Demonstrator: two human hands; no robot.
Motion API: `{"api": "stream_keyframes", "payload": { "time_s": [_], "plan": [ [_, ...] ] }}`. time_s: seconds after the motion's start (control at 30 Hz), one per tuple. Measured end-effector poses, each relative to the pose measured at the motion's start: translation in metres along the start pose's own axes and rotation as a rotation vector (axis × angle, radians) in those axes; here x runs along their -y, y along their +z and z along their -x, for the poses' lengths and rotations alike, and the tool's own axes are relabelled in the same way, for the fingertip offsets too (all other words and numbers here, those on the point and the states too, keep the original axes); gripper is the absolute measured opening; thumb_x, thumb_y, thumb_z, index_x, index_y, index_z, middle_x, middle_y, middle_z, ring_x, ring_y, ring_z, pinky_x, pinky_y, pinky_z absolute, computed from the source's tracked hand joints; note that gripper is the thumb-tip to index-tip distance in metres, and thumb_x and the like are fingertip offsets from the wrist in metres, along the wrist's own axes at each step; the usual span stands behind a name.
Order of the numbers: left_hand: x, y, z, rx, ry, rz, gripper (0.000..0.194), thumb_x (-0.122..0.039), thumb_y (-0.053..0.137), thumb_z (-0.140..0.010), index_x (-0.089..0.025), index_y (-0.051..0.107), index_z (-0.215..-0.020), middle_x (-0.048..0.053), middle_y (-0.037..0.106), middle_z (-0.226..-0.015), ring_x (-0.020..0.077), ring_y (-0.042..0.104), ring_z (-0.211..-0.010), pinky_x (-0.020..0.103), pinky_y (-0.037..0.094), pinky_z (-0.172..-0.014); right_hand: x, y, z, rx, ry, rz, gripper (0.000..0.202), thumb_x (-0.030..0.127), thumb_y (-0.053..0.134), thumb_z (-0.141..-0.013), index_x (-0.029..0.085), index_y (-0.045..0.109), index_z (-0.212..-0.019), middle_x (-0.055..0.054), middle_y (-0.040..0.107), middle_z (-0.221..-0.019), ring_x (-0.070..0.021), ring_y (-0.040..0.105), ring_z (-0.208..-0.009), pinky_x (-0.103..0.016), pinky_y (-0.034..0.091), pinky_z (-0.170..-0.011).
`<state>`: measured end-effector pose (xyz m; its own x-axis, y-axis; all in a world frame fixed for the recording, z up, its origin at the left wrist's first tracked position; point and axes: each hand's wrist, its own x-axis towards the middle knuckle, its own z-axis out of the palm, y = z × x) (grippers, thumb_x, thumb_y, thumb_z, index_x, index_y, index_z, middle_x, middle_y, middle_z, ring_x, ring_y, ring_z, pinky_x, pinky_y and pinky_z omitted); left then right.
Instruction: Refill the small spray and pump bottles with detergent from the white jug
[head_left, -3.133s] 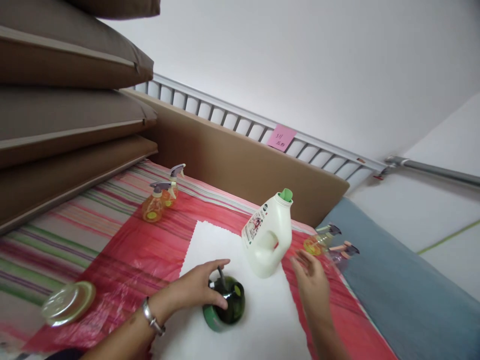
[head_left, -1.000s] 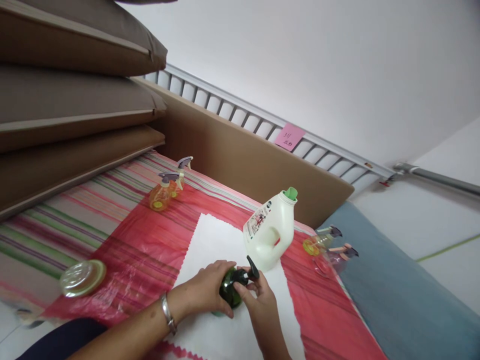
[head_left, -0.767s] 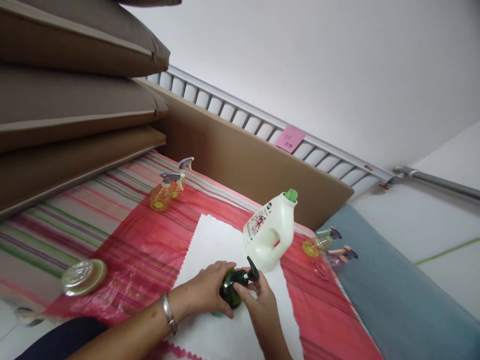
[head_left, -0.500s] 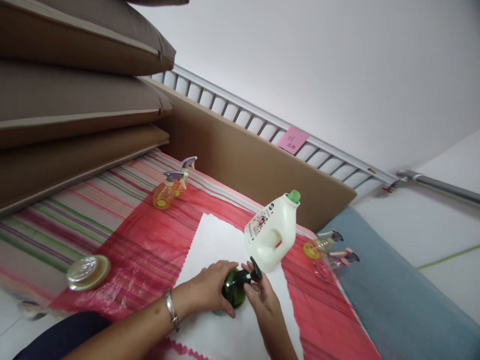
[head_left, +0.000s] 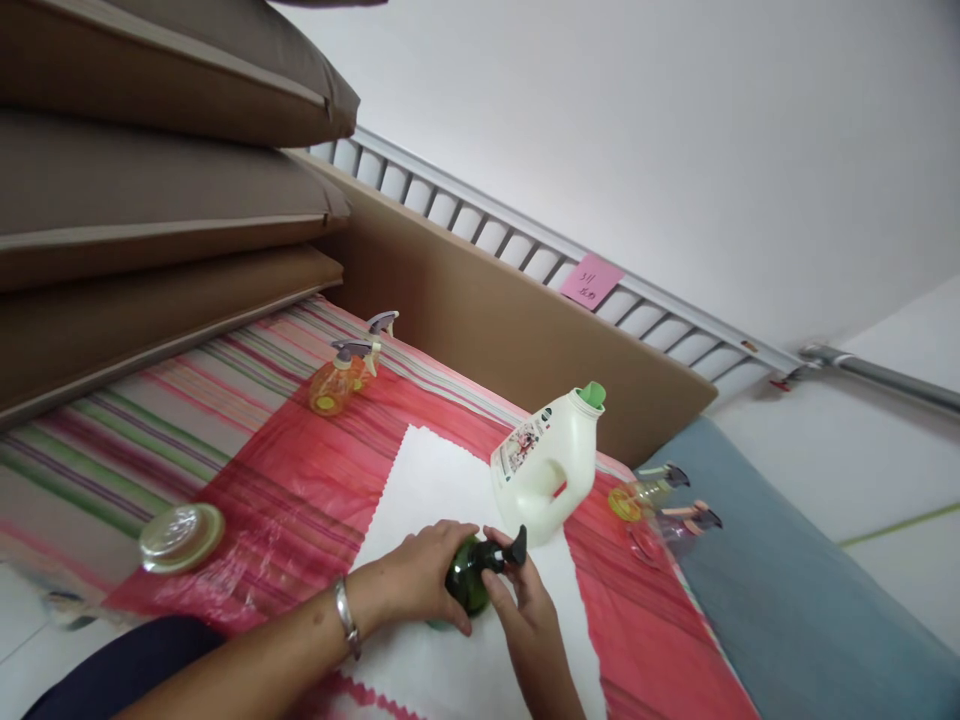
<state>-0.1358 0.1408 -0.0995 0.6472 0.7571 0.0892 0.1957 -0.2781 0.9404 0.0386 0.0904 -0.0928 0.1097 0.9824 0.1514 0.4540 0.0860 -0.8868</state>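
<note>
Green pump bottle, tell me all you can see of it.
The green pump bottle looks dark, glossy and translucent, with rounded shoulders and a black pump head. It slants in the picture, over the white sheet, its base mostly hidden. The left hand grips its body; the right hand appears to touch its neck.

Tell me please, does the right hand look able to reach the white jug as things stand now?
Probably yes: the white jug stands just beyond the right hand, with nothing evident between, though that hand is occupied at the black pump.
</note>
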Motion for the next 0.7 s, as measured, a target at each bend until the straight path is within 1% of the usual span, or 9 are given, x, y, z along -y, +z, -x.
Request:
{"api": "stream_keyframes", "payload": {
  "time_s": [0.07, 0.17, 0.33, 0.43, 0.53, 0.7],
  "plan": [
    [-0.001, -0.001, 0.0, -0.013, 0.012, -0.027, 0.087, -0.031, 0.083, -0.048, -0.03, 0.046, -0.127, 0.005, 0.052, -0.128, 0.0311, 0.047, -0.117, 0.042, 0.037, -0.1, 0.002, 0.0, 0.0, -0.009, 0.016, 0.002, 0.038, 0.037, 0.059, -0.078, 0.02, 0.058, -0.112, -0.009, 0.065, -0.115, -0.0265, 0.059, -0.107, -0.041, 0.046, -0.095],
    [0.0, 0.0, 0.0, -0.023, 0.031, -0.045, 0.086, -0.03, 0.083, -0.049, -0.031, 0.047, -0.127, 0.004, 0.053, -0.127, 0.0299, 0.049, -0.116, 0.04, 0.039, -0.098, 0.008, 0.001, -0.002, -0.04, 0.033, 0.012, 0.034, 0.036, 0.06, -0.076, 0.019, 0.061, -0.105, -0.008, 0.068, -0.106, -0.0266, 0.061, -0.102, -0.039, 0.048, -0.09],
    [0.004, 0.002, -0.001, -0.025, 0.008, -0.104, 0.087, -0.033, 0.083, -0.049, -0.026, 0.046, -0.127, 0.008, 0.053, -0.127, 0.0309, 0.05, -0.114, 0.041, 0.041, -0.096, 0.014, 0.002, -0.004, -0.078, 0.072, 0.06, 0.033, 0.038, 0.063, -0.072, 0.019, 0.063, -0.099, -0.008, 0.07, -0.099, -0.0286, 0.062, -0.098, -0.041, 0.049, -0.088],
    [0.007, 0.003, -0.001, -0.023, 0.012, -0.118, 0.088, -0.036, 0.082, -0.05, -0.024, 0.045, -0.129, 0.011, 0.052, -0.129, 0.0324, 0.049, -0.115, 0.043, 0.04, -0.096, 0.017, 0.002, -0.004, -0.096, 0.093, 0.09, 0.034, 0.038, 0.065, -0.07, 0.02, 0.063, -0.098, -0.007, 0.07, -0.097, -0.0293, 0.062, -0.097, -0.041, 0.049, -0.086],
    [0.009, 0.003, -0.002, -0.025, 0.008, -0.118, 0.09, -0.037, 0.082, -0.05, -0.023, 0.044, -0.13, 0.011, 0.052, -0.13, 0.0329, 0.049, -0.116, 0.044, 0.039, -0.097, 0.017, 0.004, -0.004, -0.113, 0.101, 0.109, 0.034, 0.039, 0.065, -0.07, 0.02, 0.063, -0.097, -0.007, 0.07, -0.096, -0.0296, 0.062, -0.097, -0.041, 0.048, -0.087],
    [0.009, 0.004, -0.002, -0.024, -0.015, -0.123, 0.091, -0.038, 0.082, -0.049, -0.023, 0.044, -0.131, 0.011, 0.052, -0.129, 0.0323, 0.049, -0.115, 0.043, 0.04, -0.096, 0.007, 0.008, -0.002, -0.128, 0.096, 0.108, 0.036, 0.042, 0.061, -0.073, 0.018, 0.06, -0.1, -0.009, 0.069, -0.099, -0.0287, 0.062, -0.098, -0.04, 0.05, -0.085]
  ]
}}
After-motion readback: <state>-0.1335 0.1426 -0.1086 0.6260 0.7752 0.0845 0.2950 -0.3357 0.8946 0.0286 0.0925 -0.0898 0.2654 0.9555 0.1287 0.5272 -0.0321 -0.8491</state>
